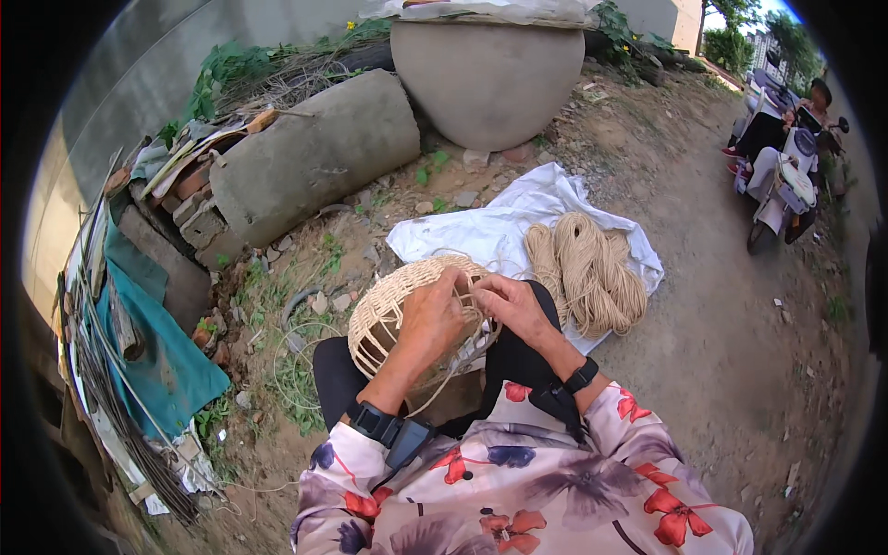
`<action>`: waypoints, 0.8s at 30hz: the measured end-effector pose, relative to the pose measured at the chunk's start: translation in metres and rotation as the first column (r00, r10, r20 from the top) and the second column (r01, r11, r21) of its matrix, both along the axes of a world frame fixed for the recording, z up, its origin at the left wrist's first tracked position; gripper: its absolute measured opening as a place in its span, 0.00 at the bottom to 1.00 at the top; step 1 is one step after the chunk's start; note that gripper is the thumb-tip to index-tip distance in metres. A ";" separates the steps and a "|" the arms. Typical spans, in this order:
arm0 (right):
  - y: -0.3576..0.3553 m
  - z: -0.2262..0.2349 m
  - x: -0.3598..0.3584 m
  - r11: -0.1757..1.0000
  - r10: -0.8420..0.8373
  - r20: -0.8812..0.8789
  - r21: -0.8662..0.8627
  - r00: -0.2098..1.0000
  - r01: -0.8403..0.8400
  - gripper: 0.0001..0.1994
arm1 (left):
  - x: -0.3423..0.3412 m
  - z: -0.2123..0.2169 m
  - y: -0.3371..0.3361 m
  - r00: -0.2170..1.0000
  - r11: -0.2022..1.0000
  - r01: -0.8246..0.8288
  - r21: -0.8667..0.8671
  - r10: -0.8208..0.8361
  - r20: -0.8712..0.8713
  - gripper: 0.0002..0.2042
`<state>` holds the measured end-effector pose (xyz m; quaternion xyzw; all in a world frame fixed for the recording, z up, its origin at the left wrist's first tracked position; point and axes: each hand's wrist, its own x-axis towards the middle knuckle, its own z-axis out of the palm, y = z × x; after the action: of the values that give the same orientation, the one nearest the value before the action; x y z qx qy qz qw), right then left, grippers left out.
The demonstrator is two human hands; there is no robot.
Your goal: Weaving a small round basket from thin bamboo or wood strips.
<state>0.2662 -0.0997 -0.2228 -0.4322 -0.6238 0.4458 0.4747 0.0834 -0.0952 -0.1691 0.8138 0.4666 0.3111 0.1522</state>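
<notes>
A partly woven pale basket [381,301] rests on its side across my lap, with open gaps between the bare ribs of its lower left wall. My left hand [433,313] is closed on the basket's edge, its fingertips bent inward at the rim. Close against it, my right hand [514,305] pinches at the same spot, where a thin pale cord seems to pass between the fingers. From under the hands a loose strand of cord [446,379] trails toward my lap. What exactly lies between the right fingertips is too small to make out.
Bundles of tan cord [599,282] lie on a white sheet [462,231] ahead to the right. A concrete pipe [310,157] and a large grey vat [486,83] stand beyond. Teal cloth [157,324] and thin rods [139,453] are at left. A person sits by parked scooters [782,180].
</notes>
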 end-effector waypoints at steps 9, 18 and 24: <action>0.029 -0.019 0.017 0.984 -0.161 0.037 0.078 0.986 0.158 0.09 | -0.038 0.006 -0.032 0.815 0.764 0.186 -0.618 0.231 0.531 0.06; 0.025 -0.030 -0.005 0.993 -0.110 0.115 0.059 0.987 0.104 0.07 | -0.040 -0.006 -0.034 0.531 0.721 0.415 -0.554 0.302 0.791 0.05; -0.007 -0.036 -0.005 0.985 -0.110 0.036 -0.126 0.993 0.114 0.08 | -0.032 0.005 -0.030 0.858 0.863 0.279 -0.421 -0.026 0.514 0.12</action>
<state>0.2610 -0.1066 -0.2589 -0.5025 -0.5755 0.4513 0.4611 0.0516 -0.1254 -0.1640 0.6792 0.4065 0.3679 0.4880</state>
